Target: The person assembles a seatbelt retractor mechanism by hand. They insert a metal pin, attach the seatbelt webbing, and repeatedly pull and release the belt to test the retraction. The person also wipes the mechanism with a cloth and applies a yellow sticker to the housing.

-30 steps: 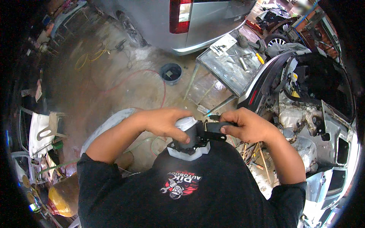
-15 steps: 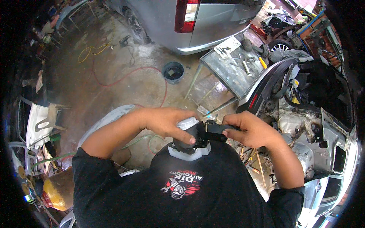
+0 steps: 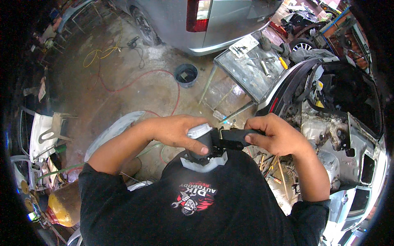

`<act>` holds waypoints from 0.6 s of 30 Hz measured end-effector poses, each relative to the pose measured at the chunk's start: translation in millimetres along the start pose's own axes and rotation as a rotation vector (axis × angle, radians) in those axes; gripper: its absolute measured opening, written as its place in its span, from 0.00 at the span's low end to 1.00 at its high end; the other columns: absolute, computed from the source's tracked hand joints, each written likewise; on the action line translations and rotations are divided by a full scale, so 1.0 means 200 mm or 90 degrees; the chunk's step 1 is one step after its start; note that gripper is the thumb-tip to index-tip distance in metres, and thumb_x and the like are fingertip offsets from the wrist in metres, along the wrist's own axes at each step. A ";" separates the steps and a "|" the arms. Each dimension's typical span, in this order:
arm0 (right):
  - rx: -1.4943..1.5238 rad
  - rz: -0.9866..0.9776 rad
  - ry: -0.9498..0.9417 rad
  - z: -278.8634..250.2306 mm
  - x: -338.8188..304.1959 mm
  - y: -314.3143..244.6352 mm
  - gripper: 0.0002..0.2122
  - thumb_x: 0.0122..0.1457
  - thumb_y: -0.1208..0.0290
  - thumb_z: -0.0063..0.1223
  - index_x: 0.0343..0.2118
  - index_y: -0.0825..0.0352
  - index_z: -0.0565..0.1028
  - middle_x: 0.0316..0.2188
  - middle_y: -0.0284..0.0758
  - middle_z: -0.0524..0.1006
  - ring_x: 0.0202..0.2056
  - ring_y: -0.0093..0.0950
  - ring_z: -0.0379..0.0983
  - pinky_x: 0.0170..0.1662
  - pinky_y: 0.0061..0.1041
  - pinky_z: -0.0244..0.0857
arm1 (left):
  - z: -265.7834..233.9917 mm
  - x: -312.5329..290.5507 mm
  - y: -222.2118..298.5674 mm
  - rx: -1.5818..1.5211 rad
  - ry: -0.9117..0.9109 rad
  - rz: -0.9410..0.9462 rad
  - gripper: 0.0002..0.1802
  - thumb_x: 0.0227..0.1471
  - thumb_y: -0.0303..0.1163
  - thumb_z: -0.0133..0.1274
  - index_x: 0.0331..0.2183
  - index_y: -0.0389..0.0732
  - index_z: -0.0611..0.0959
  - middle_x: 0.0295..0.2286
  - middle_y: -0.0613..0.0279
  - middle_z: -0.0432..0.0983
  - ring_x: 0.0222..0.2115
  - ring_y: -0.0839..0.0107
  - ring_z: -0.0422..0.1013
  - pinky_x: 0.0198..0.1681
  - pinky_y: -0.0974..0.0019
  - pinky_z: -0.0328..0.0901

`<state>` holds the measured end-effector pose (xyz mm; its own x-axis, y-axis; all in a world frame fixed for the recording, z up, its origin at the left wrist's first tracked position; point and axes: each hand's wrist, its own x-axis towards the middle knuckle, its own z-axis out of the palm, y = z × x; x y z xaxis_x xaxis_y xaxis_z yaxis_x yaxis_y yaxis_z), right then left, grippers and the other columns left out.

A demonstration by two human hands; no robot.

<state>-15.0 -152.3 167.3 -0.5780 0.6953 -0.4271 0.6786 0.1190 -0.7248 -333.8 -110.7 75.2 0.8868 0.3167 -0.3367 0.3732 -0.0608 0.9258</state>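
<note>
My left hand [image 3: 176, 130] grips a black seat belt retractor [image 3: 209, 144] close to my belly. On its upper left sits a round white cap [image 3: 200, 131], and along its lower side runs an angular translucent white piece [image 3: 205, 165]. A flat black strap [image 3: 234, 136] comes out of its right side. The strap's outer stretch is pinched between thumb and fingers of my right hand [image 3: 276, 133]. My left palm and fingers hide part of the retractor.
Ahead stands a metal work table [image 3: 250, 76] with tools, beside a silver vehicle [image 3: 238, 20]. A stripped car body [image 3: 324, 131] is at the right. A black bucket [image 3: 186, 76] and a red hose [image 3: 139, 76] lie on the floor. A white chair [image 3: 43, 133] is left.
My right hand has moved slightly to the right, and more of the strap shows between it and the retractor. The left hand keeps its hold, shifted slightly left.
</note>
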 end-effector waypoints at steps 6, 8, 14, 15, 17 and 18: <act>0.014 -0.031 0.009 0.08 0.05 0.05 0.09 0.65 0.67 0.59 0.36 0.69 0.78 0.23 0.44 0.76 0.26 0.34 0.72 0.34 0.38 0.66 | 0.02 0.00 0.04 0.011 0.011 -0.024 0.43 0.52 0.57 0.69 0.60 0.40 0.75 0.48 0.48 0.81 0.50 0.58 0.77 0.54 0.55 0.70; 0.018 -0.029 0.011 0.07 0.05 0.04 0.09 0.65 0.67 0.59 0.36 0.69 0.78 0.23 0.44 0.76 0.27 0.34 0.72 0.34 0.37 0.66 | 0.03 0.00 0.02 0.005 0.017 -0.028 0.43 0.53 0.57 0.69 0.59 0.40 0.75 0.48 0.49 0.81 0.50 0.59 0.77 0.54 0.56 0.71; 0.008 -0.036 0.016 0.02 -0.01 0.02 0.08 0.65 0.68 0.59 0.36 0.69 0.79 0.24 0.44 0.77 0.27 0.33 0.74 0.35 0.37 0.67 | 0.06 -0.01 0.00 -0.020 0.022 -0.026 0.42 0.53 0.56 0.70 0.59 0.40 0.76 0.48 0.52 0.81 0.50 0.62 0.77 0.54 0.56 0.70; 0.007 -0.037 0.015 0.02 0.01 0.02 0.09 0.65 0.68 0.59 0.36 0.69 0.79 0.24 0.44 0.77 0.27 0.33 0.74 0.35 0.36 0.67 | 0.06 -0.01 -0.01 -0.026 0.022 -0.021 0.42 0.53 0.56 0.70 0.59 0.40 0.76 0.48 0.53 0.81 0.50 0.63 0.77 0.54 0.56 0.70; 0.011 -0.040 0.018 0.07 0.04 0.04 0.09 0.65 0.68 0.59 0.36 0.69 0.79 0.24 0.45 0.78 0.27 0.33 0.74 0.34 0.36 0.67 | 0.06 -0.01 0.01 -0.040 0.022 -0.033 0.42 0.53 0.56 0.70 0.59 0.40 0.76 0.48 0.54 0.81 0.49 0.64 0.76 0.54 0.57 0.70; 0.017 -0.042 0.021 0.11 0.06 0.06 0.09 0.65 0.68 0.59 0.36 0.69 0.79 0.24 0.45 0.78 0.27 0.33 0.74 0.34 0.37 0.67 | 0.07 -0.01 0.02 -0.048 0.022 -0.038 0.41 0.53 0.56 0.70 0.59 0.40 0.76 0.47 0.54 0.81 0.49 0.64 0.76 0.54 0.57 0.70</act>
<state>-23.5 -158.4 141.6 -0.6061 0.7091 -0.3602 0.6265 0.1466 -0.7656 -330.9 -124.2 77.5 0.8530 0.3496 -0.3875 0.4032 0.0298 0.9146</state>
